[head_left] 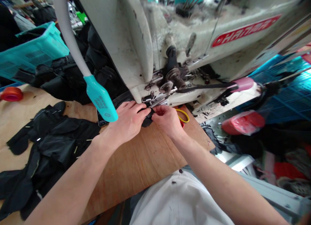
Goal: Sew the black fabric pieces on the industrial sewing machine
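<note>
My left hand (131,118) is at the sewing machine's needle area, its thumb and fingers closed on a small black fabric piece (147,121). My right hand (167,118) pinches the same piece from the other side, thumb against fingertips. Both hands meet just in front of the presser foot (159,101) of the pale, oil-stained sewing machine (136,34). Part of the fabric is hidden under my fingers and the machine head. Beside my right hand lie scissors with a yellow handle loop (183,115), partly covered.
Black sewn pieces (58,137) cover the wooden table (136,160) on the left. A lamp with a turquoise head (100,98) hangs over my left wrist. Further back are a turquoise crate (34,51) and an orange tape roll (11,94). A blue crate (286,85) stands right.
</note>
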### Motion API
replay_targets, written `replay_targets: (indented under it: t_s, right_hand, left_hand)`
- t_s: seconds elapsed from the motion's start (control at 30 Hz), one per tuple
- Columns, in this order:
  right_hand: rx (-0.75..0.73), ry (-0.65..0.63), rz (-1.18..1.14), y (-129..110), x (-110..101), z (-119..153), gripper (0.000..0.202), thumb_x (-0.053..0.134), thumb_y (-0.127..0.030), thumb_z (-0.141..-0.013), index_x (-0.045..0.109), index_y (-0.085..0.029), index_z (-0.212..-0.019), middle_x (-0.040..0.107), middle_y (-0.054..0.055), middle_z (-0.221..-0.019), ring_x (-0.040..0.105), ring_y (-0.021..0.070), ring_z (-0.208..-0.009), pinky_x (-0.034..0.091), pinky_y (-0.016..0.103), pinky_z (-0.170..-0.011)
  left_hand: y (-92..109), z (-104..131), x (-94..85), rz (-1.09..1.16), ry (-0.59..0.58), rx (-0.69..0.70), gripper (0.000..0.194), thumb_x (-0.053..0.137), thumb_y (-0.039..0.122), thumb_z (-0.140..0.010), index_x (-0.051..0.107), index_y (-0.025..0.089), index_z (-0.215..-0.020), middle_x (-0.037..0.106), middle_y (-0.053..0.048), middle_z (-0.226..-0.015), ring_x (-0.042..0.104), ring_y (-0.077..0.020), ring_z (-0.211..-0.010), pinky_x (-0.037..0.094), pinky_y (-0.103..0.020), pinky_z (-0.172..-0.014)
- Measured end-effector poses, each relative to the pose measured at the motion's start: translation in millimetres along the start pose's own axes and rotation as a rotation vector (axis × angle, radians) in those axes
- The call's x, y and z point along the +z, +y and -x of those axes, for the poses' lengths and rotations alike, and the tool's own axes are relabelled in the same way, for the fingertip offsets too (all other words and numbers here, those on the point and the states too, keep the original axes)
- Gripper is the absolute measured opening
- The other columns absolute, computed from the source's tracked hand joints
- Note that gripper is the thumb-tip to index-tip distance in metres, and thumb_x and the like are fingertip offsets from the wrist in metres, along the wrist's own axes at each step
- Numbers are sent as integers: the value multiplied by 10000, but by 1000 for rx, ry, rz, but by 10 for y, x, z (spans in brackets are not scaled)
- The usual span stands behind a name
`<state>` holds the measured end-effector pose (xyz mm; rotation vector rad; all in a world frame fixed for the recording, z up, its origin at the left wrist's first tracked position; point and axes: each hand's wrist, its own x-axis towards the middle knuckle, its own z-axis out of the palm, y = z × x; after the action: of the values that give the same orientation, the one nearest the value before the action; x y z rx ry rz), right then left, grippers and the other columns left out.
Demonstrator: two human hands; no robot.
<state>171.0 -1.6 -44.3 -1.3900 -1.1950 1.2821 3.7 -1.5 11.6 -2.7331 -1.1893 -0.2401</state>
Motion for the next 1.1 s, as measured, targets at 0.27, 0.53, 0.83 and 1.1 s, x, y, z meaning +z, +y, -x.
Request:
replay_targets:
  t_s: [0.27,0.53,0.83,1.1]
  right_hand:
    - [18,135,-17,16,116,5,114,606,-282,-670,646,-182,-706,633,-15,-637,543,134,-568,396,251,-542]
    - [170,221,-154,-31,302,10,136,631,-230,-633,525,-211,-717,565,-31,-645,505,140,-583,395,263,-546]
    - [62,280,-52,33,394,75,209,631,-206,-653,478,-224,-795,552,-12,-787,513,158,-720,430,282,-646]
    - [57,-58,85,-35,-32,11,102,603,-252,-627,537,-209,-692,553,-45,-622,491,122,-570,347,245,-514]
  left_hand:
    - [-14,4,70,74,179,-142,224,580,173,-935,741,218,-1085,741,-35,-1106,653,-266,-1018,516,-440,-883]
    - [1,-3,-35,-192,76,-58,320,516,131,-955,671,143,-1235,736,-84,-1113,688,-264,-932,552,-386,-714]
    - [-87,-30,-61,-268,133,199,295,524,95,-942,695,145,-1177,727,-69,-1172,683,-231,-857,539,-340,-641]
    - [-174,47,48,-131,133,174,272,546,83,-936,718,163,-1131,733,-64,-1112,658,-241,-953,551,-356,-754]
